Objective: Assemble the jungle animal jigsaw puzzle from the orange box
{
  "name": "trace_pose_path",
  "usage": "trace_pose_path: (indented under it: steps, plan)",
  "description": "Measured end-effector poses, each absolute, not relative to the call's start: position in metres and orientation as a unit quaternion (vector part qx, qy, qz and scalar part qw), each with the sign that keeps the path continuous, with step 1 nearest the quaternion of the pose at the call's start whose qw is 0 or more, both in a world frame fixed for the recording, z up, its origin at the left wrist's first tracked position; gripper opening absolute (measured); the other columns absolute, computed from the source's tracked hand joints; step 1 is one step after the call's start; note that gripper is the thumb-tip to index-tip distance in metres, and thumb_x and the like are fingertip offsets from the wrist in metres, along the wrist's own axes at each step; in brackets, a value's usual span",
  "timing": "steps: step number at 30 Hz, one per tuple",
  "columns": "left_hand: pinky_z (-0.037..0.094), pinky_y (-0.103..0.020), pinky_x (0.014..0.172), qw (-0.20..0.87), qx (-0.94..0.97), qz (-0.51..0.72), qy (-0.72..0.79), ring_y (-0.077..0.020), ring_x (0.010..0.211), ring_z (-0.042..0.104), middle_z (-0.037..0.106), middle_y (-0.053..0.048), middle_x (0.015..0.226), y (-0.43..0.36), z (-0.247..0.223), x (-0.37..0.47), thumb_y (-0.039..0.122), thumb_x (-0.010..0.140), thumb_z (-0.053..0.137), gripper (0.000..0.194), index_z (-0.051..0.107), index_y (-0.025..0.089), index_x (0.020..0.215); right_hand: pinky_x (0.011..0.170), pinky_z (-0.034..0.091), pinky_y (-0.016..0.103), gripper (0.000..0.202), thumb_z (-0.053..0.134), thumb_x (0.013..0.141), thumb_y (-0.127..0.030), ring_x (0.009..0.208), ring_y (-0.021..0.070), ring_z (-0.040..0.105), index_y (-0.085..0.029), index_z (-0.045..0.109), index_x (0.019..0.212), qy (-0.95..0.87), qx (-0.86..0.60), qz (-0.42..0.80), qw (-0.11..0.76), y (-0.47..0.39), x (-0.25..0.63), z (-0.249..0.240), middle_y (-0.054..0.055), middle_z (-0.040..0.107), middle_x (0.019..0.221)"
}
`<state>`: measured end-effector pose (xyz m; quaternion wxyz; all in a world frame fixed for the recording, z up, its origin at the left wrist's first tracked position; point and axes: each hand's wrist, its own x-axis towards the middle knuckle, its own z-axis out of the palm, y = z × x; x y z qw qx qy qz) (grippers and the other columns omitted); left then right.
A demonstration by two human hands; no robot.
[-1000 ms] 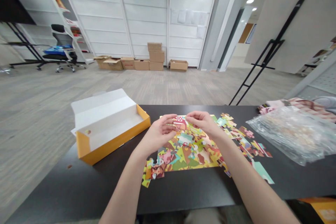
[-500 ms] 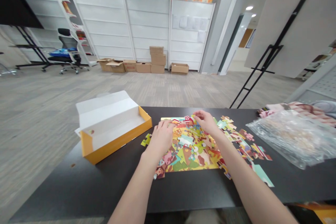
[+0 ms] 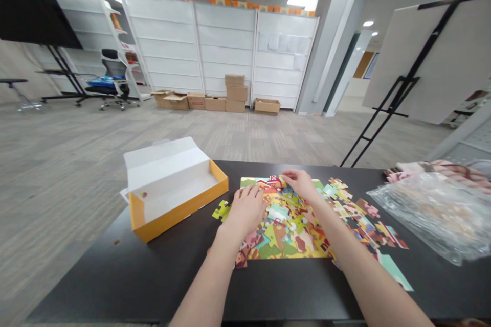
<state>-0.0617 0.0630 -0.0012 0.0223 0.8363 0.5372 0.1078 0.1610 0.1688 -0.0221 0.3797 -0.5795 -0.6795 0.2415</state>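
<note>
A colourful jigsaw puzzle [image 3: 282, 250] lies on the black table, with loose pieces heaped over its middle. My right hand [image 3: 301, 184] is at its far edge, thumb and fingers pinching a puzzle piece [image 3: 283, 179] with green and red on it. This piece sits beside a red barn picture [image 3: 273, 179]. My left hand [image 3: 247, 209] rests palm down over the puzzle's left side, fingers stretched out near the far-left pieces. Part of the puzzle is hidden beneath it. A green loose piece [image 3: 221, 210] lies to the left of that hand.
An open yellow box [image 3: 184, 211] with a white inside stands at the left. Scattered puzzle pieces [image 3: 362, 225] spread right of the puzzle, partly behind my right forearm. Farther right lie a clear plastic bag [image 3: 433, 209] and pink striped cloth [image 3: 441, 171]. Cardboard boxes [image 3: 235, 93] stand by the far shelves.
The camera has tilted up slightly and turned a little left. Against the puzzle, my right hand and the barn pieces have shifted slightly left; my left hand has barely moved.
</note>
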Motion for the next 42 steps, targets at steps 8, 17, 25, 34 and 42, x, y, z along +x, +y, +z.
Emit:
trace_pose_path:
  steps: [8,17,25,34,42]
  plan:
    - [0.039,-0.049,0.113,0.013,0.839,0.104,0.533,-0.0288,0.138,0.048,0.051,-0.013,0.153,0.062,-0.001,-0.061,0.031,0.104,0.036,0.042,0.053,0.015,0.139,0.079,0.06,0.035,0.012,0.065,0.08,-0.018,0.079,0.0225,0.076,-0.019,0.075,0.086,-0.699,-0.581,0.206,0.361,0.164,0.157,-0.025,0.007,0.08,0.084]
    - [0.036,-0.05,0.116,0.045,0.837,0.104,0.535,-0.029,0.141,0.046,0.049,-0.013,0.154,0.061,0.003,-0.061,0.033,0.104,0.036,0.043,0.052,0.016,0.141,0.082,0.059,0.038,0.016,0.067,0.079,-0.028,0.083,0.0244,0.075,-0.017,0.074,0.089,-0.658,-0.553,0.276,0.43,0.163,0.162,-0.021,0.011,0.08,0.089]
    - [0.039,-0.039,0.112,0.115,0.807,0.17,0.554,-0.026,0.137,0.049,0.054,-0.018,0.146,0.069,0.005,-0.074,0.027,0.097,0.046,0.055,0.038,0.01,0.149,0.071,0.059,0.033,0.027,0.074,0.073,-0.041,0.075,0.0216,0.073,-0.017,0.071,0.086,-0.657,-0.512,0.378,0.404,0.142,0.145,-0.014,0.008,0.078,0.082]
    - [0.047,-0.041,0.101,0.086,0.816,0.123,0.558,-0.0281,0.12,0.059,0.067,-0.011,0.127,0.066,0.015,-0.082,0.026,0.094,0.054,0.035,0.059,0.019,0.129,0.073,0.06,0.032,0.018,0.073,0.079,-0.033,0.077,0.0205,0.073,-0.018,0.07,0.088,-0.713,-0.496,0.332,0.368,0.129,0.128,-0.019,0.007,0.076,0.084]
    - [0.05,-0.041,0.095,0.049,0.82,0.121,0.558,-0.028,0.111,0.061,0.069,-0.01,0.118,0.064,0.014,-0.081,0.027,0.097,0.051,0.024,0.067,0.019,0.113,0.074,0.056,0.032,0.019,0.072,0.082,-0.029,0.078,0.02,0.071,-0.017,0.074,0.098,-0.794,-0.487,0.22,0.289,0.118,0.123,-0.01,0.008,0.077,0.092]
